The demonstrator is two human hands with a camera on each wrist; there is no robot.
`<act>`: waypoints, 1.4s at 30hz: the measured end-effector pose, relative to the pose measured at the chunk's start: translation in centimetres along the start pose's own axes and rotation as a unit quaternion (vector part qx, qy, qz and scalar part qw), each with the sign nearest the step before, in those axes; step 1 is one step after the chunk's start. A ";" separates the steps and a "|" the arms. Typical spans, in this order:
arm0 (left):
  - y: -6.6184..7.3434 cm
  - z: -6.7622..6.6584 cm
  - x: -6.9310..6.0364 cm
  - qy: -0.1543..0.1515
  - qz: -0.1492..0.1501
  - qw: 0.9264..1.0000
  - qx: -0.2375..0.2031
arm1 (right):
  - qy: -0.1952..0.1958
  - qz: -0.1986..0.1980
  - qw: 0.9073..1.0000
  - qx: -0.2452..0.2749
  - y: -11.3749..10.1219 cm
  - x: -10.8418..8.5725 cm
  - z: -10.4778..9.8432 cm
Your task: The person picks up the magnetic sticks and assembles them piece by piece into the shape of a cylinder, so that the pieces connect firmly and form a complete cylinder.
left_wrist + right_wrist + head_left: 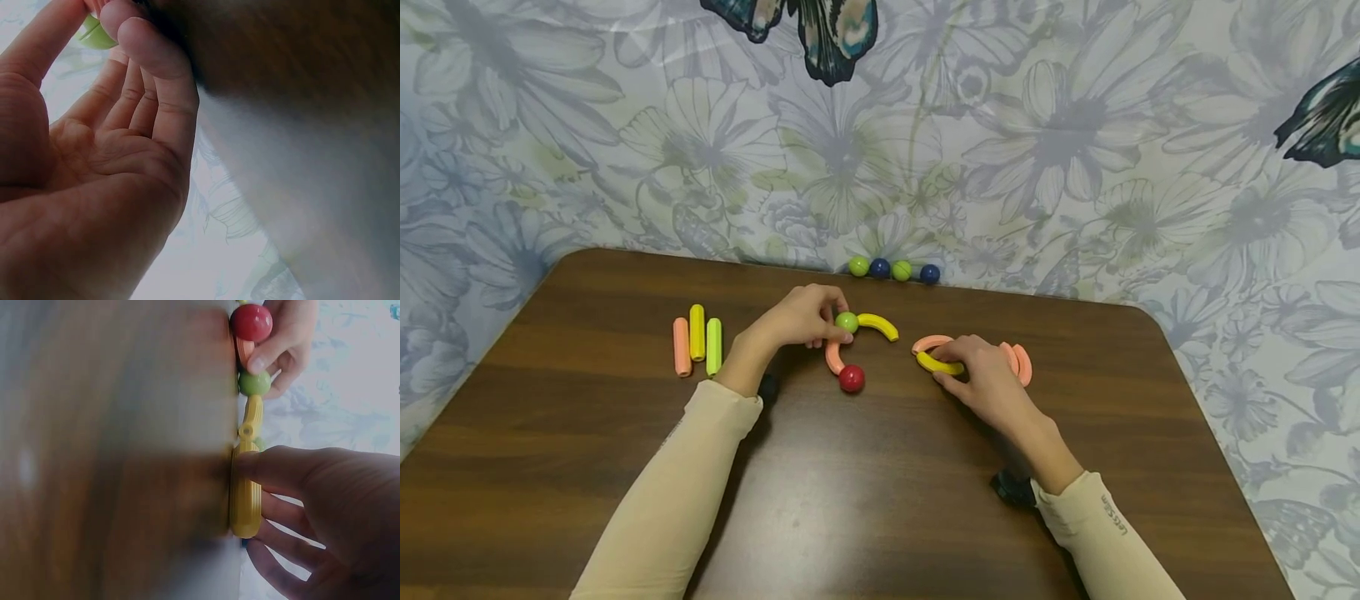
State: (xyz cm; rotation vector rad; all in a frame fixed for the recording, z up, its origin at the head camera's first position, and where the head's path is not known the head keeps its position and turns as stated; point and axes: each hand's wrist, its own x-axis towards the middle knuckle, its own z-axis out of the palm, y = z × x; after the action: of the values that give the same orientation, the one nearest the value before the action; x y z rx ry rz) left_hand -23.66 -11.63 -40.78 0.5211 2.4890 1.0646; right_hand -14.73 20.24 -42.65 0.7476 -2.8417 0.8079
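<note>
My left hand (808,317) pinches a pink curved building rod (834,357) near its upper end, beside a green ball (847,322). That rod joins the green ball to a red ball (852,379), and a yellow curved rod (880,325) runs off the green ball to the right. Between thumb and fingers, my right hand (988,375) grips another yellow curved rod (246,500), low at the tabletop. Just behind it lies a pink curved rod (931,342). In the left wrist view the green ball (98,35) shows past the fingertips, which partly hide the pink rod.
Straight pink (682,347), yellow (697,332) and light green rods (714,347) lie at the left. Several green and blue balls (880,267) line the table's back edge. Pink curved rods (1024,365) lie beyond the right hand. A flowered cloth (1067,150) hangs behind the brown table (820,500).
</note>
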 end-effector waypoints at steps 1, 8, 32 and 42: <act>0.0 0.0 0.0 0.002 0.000 1.000 0.001 | -0.001 -0.007 1.000 0.000 -0.1 0.0 0.1; 0.1 0.2 0.1 0.006 0.004 1.000 0.010 | -0.013 -0.038 0.999 -0.002 -1.1 0.0 0.8; -0.1 0.4 0.4 -0.001 0.013 1.000 0.014 | 0.022 -0.037 0.999 -0.005 -5.2 2.6 3.5; 0.1 0.5 0.4 0.001 0.004 1.000 0.017 | 0.027 0.029 0.999 -0.014 -3.3 2.1 2.7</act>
State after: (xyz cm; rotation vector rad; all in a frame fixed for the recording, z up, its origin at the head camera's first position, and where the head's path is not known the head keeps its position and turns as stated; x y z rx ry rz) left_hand -23.75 -11.09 -41.05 0.5408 2.5133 1.0286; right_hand -14.83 15.52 -42.94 0.6325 -2.8317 0.7831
